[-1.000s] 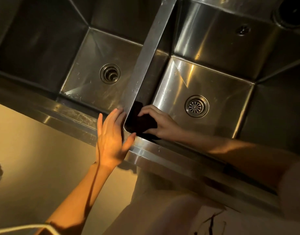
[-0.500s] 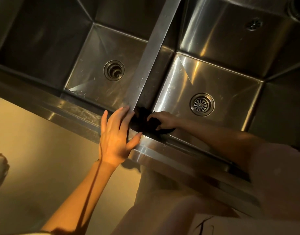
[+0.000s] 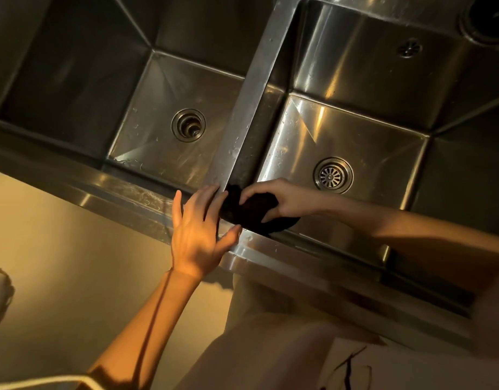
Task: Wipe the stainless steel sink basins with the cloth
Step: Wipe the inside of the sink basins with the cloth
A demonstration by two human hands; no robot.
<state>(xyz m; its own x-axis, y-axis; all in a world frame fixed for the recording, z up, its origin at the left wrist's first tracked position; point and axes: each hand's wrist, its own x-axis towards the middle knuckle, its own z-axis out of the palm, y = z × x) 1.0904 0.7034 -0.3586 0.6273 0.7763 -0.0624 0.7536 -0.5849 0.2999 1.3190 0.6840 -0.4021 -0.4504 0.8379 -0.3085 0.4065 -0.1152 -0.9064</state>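
Note:
A double stainless steel sink fills the upper view, with a left basin [image 3: 158, 114] and a right basin [image 3: 369, 130] split by a steel divider [image 3: 251, 108]. My right hand [image 3: 282, 198] grips a dark cloth [image 3: 254, 212] and presses it into the near left corner of the right basin, against the divider's base. My left hand [image 3: 197, 232] lies flat with fingers spread on the front rim [image 3: 124, 190], where the divider meets it, right beside the cloth.
Each basin has a round drain: the left drain [image 3: 188, 125] is open, the right drain [image 3: 332, 175] has a strainer. A dark round opening [image 3: 487, 18] sits at the top right corner. Water drops dot the divider. Pale floor [image 3: 59, 249] lies below the rim.
My right hand has bunched the cloth and shifted it lower into the right basin's near corner. My left hand has stayed on the rim.

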